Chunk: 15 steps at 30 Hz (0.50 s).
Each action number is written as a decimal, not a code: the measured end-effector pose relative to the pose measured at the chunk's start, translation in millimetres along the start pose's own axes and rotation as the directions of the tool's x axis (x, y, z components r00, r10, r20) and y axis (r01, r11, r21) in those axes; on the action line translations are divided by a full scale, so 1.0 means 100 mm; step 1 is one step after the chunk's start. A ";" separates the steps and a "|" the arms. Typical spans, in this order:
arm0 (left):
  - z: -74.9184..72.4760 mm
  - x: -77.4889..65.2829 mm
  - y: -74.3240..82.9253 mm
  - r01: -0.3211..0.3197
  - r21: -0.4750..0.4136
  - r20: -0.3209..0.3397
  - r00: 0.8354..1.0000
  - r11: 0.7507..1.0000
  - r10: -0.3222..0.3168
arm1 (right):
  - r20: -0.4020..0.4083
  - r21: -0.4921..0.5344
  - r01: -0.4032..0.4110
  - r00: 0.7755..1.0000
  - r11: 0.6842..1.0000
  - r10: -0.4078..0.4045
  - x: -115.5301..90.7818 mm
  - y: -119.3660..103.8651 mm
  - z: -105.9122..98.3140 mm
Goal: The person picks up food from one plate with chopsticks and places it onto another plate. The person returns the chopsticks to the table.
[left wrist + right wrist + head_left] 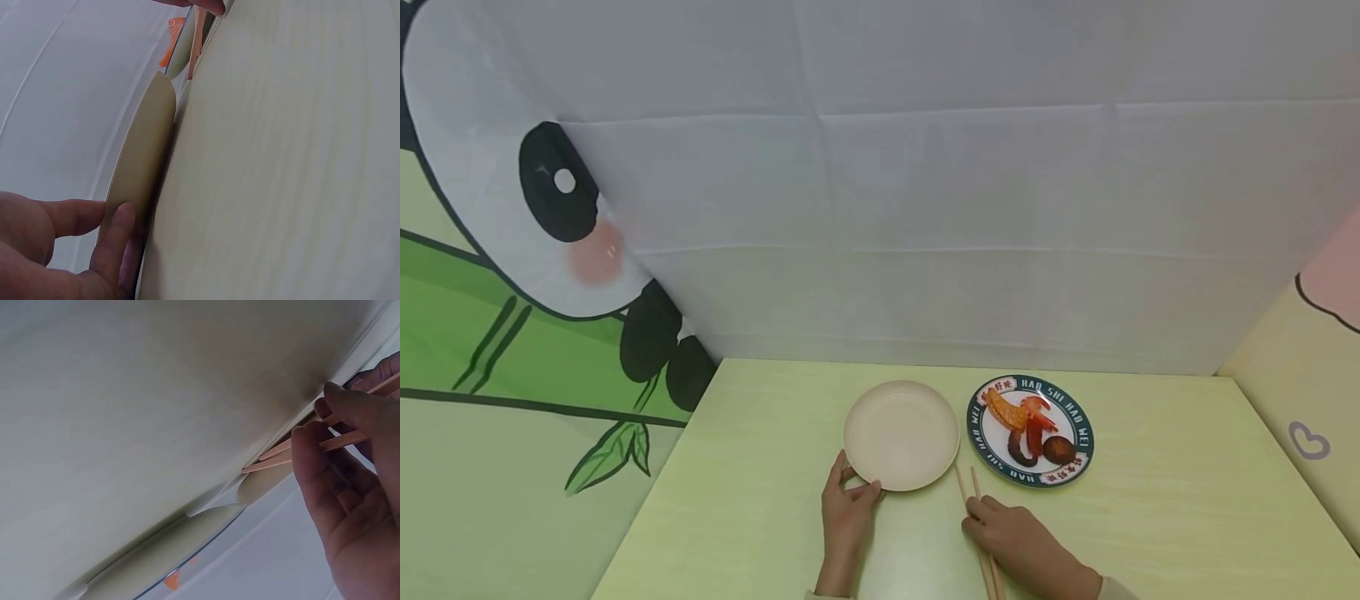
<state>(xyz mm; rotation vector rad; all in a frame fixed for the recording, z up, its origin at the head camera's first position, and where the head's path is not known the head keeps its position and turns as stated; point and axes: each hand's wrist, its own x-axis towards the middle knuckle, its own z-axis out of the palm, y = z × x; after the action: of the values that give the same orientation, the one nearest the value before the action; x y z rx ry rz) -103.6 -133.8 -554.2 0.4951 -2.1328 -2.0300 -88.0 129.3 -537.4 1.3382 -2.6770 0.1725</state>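
My left hand (847, 517) holds the near left rim of a plain beige plate (901, 433). In the left wrist view, the thumb and a finger pinch the plate's edge (140, 147) close to the tabletop. A pair of light wooden chopsticks (269, 464) is gripped by my right hand (1026, 542), just right of that plate. Their tips point away from me, slightly apart, low over the table. Beyond the right hand lies a white plate with a dark green lettered rim (1086, 437). It carries an orange ridged piece (1006, 410), a round brown piece (1059, 450) and several red and dark pieces.
The pale yellow-green table (1180, 483) ends against a white cloth backdrop (962, 183) just behind the plates. A printed cartoon panel (497, 350) stands along the left, and another printed panel (1292, 375) along the right.
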 end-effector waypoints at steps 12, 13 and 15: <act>-0.01 -0.02 0.03 -0.002 -0.001 -0.001 1.000 1.000 0.002 | 0.010 -0.012 0.013 1.000 1.000 -0.012 0.02 -0.04 -0.03; -0.01 -0.02 0.03 -0.001 0.000 -0.002 1.000 1.000 0.001 | 0.010 -0.012 0.013 1.000 1.000 -0.013 0.02 -0.04 -0.03; -0.01 -0.02 0.02 -0.003 -0.002 0.000 1.000 1.000 0.003 | 0.019 -0.009 0.011 1.000 1.000 -0.011 0.02 -0.05 -0.03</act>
<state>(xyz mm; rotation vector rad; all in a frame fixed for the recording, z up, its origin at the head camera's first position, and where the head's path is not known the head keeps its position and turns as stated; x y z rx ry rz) -101.9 -134.2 -552.0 0.4915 -2.1300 -2.0298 -85.6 125.3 -533.9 1.3587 -2.6824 0.1473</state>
